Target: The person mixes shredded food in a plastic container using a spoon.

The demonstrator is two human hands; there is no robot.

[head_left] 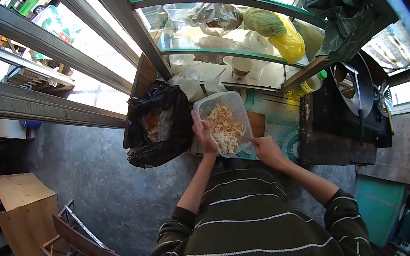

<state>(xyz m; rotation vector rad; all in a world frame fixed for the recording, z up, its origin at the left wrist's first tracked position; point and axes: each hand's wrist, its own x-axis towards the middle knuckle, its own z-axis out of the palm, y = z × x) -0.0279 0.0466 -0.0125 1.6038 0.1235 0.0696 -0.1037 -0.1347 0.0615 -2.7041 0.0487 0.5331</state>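
A clear plastic container stands tilted slightly toward me on the counter, filled with a shredded pale and orange food mix. My left hand grips its left wall, fingers along the outside. At the lower right corner, my right hand is closed round a thin utensil whose end reaches into the food. The rest of that utensil is hidden by the hand and the mix. Just left of the container sits a black plastic bag, its mouth open over scraps.
Behind the container rises a glass display case with a paper cup, cabbage and a yellow bag. A yellow bottle with a green cap lies right, near a stove with a wok. A cutting board lies beside the container.
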